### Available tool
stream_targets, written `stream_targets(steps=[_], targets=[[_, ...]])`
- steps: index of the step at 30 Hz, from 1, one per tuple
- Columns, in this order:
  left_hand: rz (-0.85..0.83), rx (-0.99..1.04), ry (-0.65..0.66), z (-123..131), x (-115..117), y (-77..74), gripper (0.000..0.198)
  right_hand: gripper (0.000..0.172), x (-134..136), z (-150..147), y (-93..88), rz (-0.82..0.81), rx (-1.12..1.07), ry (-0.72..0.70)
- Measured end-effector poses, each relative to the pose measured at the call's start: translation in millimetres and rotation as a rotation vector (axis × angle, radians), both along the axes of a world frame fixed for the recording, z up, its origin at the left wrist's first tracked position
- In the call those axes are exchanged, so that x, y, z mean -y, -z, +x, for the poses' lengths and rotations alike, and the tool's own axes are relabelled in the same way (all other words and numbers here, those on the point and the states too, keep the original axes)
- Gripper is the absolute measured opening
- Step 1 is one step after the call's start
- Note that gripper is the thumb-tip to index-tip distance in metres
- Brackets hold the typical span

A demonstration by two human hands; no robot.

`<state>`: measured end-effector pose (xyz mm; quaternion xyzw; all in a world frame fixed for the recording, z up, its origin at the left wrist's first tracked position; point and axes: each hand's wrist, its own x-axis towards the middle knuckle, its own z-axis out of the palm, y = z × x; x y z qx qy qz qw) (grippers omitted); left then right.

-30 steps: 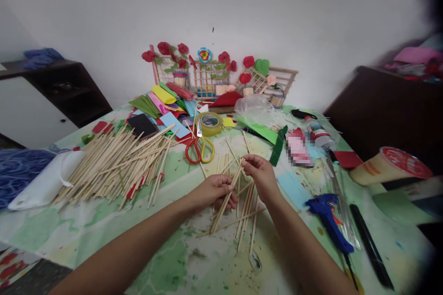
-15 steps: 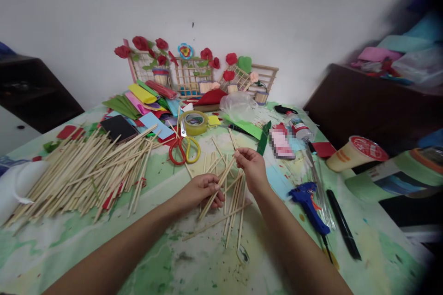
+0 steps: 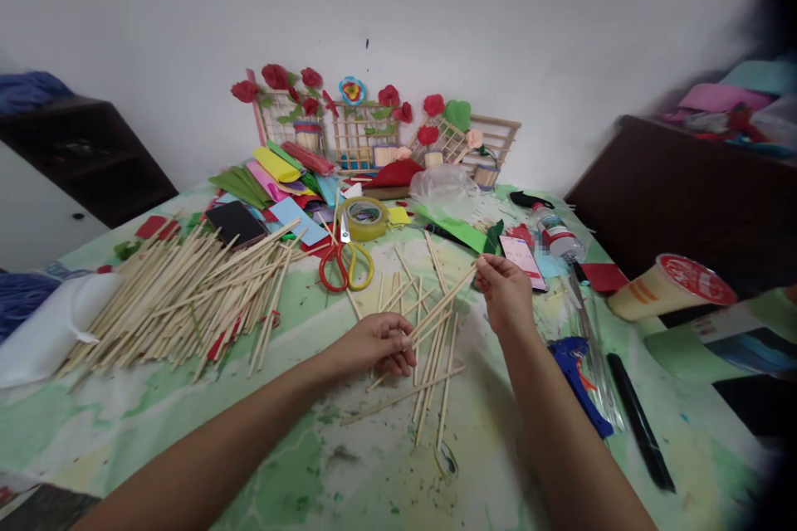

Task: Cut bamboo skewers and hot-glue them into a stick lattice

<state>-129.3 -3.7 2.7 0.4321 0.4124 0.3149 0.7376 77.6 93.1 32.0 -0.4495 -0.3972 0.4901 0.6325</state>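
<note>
The green-patterned table (image 3: 80,423) spread beneath everything. From the person's left hand (image 3: 378,344), the big stick pile (image 3: 180,299) lay at nine o'clock, the right hand (image 3: 507,290) at two, the scissors (image 3: 345,247) at eleven. Both hands pinched slender held sticks (image 3: 443,301), slanting between them toward two o'clock.

The bench (image 3: 292,473) has a speckled green-and-white cover (image 3: 105,423). A broad pile of wooden sticks (image 3: 162,307) lies on its left, with red-and-yellow-handled scissors (image 3: 345,247) just beside it and a tape roll (image 3: 374,231) behind them. Loose sticks (image 3: 432,390) cross one another in the middle. On the right lie a blue glue gun (image 3: 576,377), a black pen-like stick (image 3: 639,423) and a bottle (image 3: 559,236).
</note>
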Motion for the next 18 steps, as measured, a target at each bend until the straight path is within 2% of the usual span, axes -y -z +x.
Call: stream_targets(steps=[11, 18], targets=[[-0.092, 0.111, -0.053, 0.4, 1.9, -14.5, 0.024, 0.029, -3.3, 1.7, 5.9, -0.009, -0.016, 0.017], [-0.073, 0.09, -0.039, 1.6, 1.6, -13.2, 0.024, 0.028, -4.0, 2.2, 6.5, -0.009, -0.02, 0.022]])
